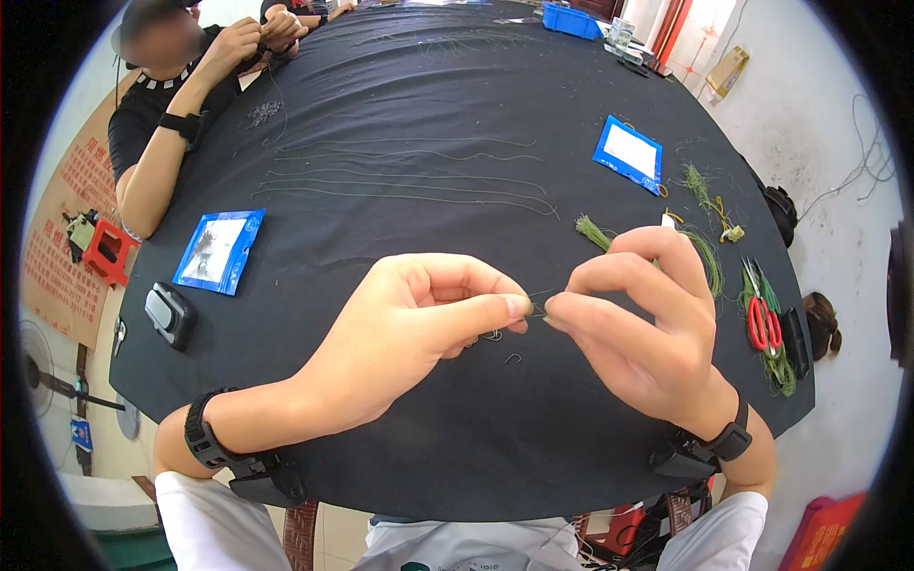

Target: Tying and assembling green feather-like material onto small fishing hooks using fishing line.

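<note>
Over the near middle of the table, my left hand [419, 305] is closed in a pinch, thumb against the bent forefinger, on a thin fishing line [539, 293]. Close by on the right, my right hand [647, 319] pinches the line's other side with thumb and forefinger, its other fingers curled. Only a short stretch of line shows between the fingertips. Any hook at the pinch is too small to make out. On the black cloth under my hands lies a small fish hook [513, 359]. More small metal hooks [492, 335] show just below my left fingertips.
Several cut lines [409, 181] lie across the black cloth [381, 100]. Blue-edged packets [221, 249] rest left and right. Green line bundles [592, 231] and red-handled scissors [764, 325] are at the right, a dark silver-topped device [169, 314] at the left. A co-worker [162, 124] sits far left.
</note>
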Tool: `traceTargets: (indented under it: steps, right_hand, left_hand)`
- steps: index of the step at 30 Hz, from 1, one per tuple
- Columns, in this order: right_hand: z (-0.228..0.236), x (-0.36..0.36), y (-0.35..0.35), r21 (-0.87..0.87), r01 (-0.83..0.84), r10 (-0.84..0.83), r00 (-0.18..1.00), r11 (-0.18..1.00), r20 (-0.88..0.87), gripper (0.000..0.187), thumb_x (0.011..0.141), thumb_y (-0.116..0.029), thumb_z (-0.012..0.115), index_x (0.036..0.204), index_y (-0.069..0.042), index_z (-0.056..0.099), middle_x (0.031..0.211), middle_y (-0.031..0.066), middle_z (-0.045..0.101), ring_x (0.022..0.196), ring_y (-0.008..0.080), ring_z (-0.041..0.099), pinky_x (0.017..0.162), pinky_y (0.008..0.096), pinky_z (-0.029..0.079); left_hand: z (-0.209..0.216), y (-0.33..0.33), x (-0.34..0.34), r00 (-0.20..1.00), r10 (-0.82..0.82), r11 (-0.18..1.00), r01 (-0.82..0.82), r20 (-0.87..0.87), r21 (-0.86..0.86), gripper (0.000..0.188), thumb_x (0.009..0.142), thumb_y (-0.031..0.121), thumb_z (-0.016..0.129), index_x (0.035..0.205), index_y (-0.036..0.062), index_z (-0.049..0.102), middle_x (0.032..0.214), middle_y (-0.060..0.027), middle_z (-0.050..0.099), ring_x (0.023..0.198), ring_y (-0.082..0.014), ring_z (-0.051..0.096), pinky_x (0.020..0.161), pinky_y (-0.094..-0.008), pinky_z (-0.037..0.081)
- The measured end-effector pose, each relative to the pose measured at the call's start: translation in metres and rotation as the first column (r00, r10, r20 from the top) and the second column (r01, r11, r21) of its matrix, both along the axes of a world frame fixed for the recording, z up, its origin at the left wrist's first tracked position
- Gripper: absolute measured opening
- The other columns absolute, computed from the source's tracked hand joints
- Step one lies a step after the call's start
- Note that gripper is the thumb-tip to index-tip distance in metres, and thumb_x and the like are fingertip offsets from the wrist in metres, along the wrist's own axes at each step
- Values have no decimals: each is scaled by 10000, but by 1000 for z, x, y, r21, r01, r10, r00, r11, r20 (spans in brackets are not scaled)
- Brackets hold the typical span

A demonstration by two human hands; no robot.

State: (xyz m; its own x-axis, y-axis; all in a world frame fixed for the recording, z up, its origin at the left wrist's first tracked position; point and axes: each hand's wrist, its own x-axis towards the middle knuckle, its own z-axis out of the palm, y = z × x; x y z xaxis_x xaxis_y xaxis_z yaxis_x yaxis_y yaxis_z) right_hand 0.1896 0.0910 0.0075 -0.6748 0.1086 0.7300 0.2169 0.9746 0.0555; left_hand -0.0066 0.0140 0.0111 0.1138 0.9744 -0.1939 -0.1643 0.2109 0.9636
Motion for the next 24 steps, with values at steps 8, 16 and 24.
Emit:
traceTargets:
  steps: [8,16,24]
  right_hand:
    - [3,-3,-4,44,10,-9,1000,999,-14,256,517,-58,745,754,-79,652,730,14,588,719,222,521,612,324,389]
    - [2,-3,-3,46,-9,10,1000,999,-24,252,516,-55,743,747,-70,645,725,23,589,702,220,529,610,324,387]
    - [-1,-4,0,-210,-43,32,998,977,-54,168,656,-3,671,808,-47,615,766,46,600,732,218,603,629,308,463]
  left_hand:
    - [-1,-1,1,999,-20,1000,19,-48,-16,117,850,95,631,932,15,652,841,-40,658,582,-8,429,504,-166,292]
    - [-2,-1,2,996,-38,998,41,-76,39,133,839,116,650,933,23,661,832,-28,662,588,-2,442,496,-163,294]
    - [-1,-1,1,993,-43,997,50,-110,59,143,841,133,647,921,15,658,816,-21,654,581,-3,444,493,-159,296]
